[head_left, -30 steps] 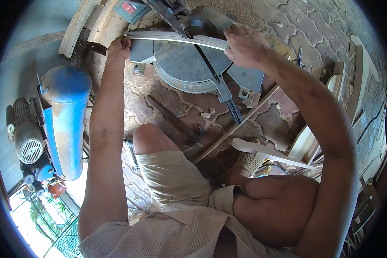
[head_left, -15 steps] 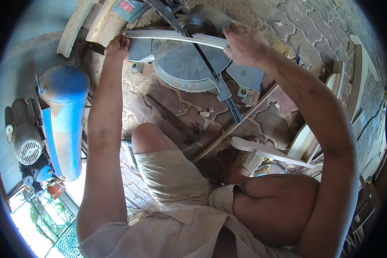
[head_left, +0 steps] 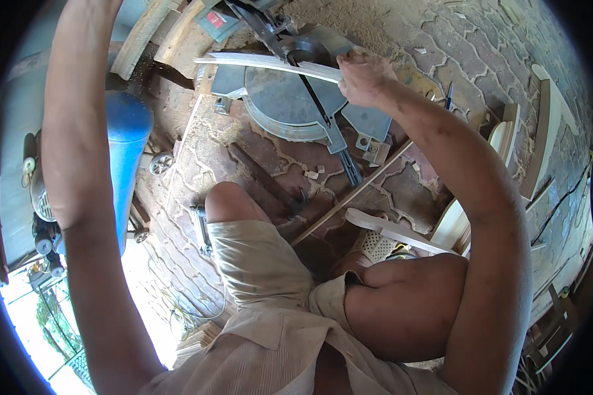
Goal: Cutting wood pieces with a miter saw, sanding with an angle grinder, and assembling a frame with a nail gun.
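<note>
A thin, pale wooden strip [head_left: 263,62] lies across the grey round table [head_left: 283,99] of a mitre saw on the ground. At its right end my right hand [head_left: 366,79] is closed round the wood, near the saw's fence. My left forearm [head_left: 79,118] reaches up along the left side, and its hand is beyond the upper edge of the picture. The strip's left end stands free of any hand. Only the lower part of the saw's dark arm [head_left: 260,26] shows at the top.
A blue tank [head_left: 126,122] of a compressor stands at left, partly behind my forearm. Curved wooden pieces [head_left: 141,39] lie at the upper left. A long thin strip [head_left: 349,196] crosses the paving below the saw. Pale shaped wood [head_left: 402,230] lies by my foot.
My left hand has let go of the strip's left end and moved up and left out of the picture. My right hand stays on the right end.
</note>
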Available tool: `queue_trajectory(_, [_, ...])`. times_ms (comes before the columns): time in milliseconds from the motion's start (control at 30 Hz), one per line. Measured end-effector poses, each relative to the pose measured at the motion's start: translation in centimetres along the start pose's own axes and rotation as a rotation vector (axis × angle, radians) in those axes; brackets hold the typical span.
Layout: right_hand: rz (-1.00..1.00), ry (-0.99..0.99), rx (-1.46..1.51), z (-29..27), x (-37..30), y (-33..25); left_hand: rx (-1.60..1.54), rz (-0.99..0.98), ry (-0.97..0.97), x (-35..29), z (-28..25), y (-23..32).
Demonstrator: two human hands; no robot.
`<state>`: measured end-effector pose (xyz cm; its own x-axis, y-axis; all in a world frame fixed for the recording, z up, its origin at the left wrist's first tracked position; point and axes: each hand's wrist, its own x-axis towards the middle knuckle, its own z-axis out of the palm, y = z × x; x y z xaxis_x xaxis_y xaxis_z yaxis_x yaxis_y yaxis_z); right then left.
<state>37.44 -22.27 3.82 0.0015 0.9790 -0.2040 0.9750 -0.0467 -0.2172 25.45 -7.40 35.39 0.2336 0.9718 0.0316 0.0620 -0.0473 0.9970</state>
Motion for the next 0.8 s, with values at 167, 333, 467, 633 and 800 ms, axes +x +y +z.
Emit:
queue_trajectory(167, [-0.036, 0.023, 0.028, -0.7, 0.7, -1.7, -0.163, -0.703, -1.209, 10.2, -2.4, -0.9])
queue_trajectory(333, [-0.012, -0.048, 0.045, 0.2, 0.9, -0.3, -0.034, -0.343, -0.128, 4.6, 4.6, -2.4])
queue_trajectory(467, [-0.034, 0.083, 0.028, 1.0, 0.8, 0.1, -0.033, -0.263, -0.204, -0.7, 4.7, -4.8])
queue_trajectory(633, [-0.077, 0.048, -0.056, 1.4, 1.3, 0.2, -0.659, -1.121, -0.546, -4.6, 3.4, -4.9])
queue_trajectory(800, [-0.051, 0.085, -0.039, 0.9, 1.2, -0.5, -0.102, -0.095, -0.173, -9.4, 5.6, -7.6])
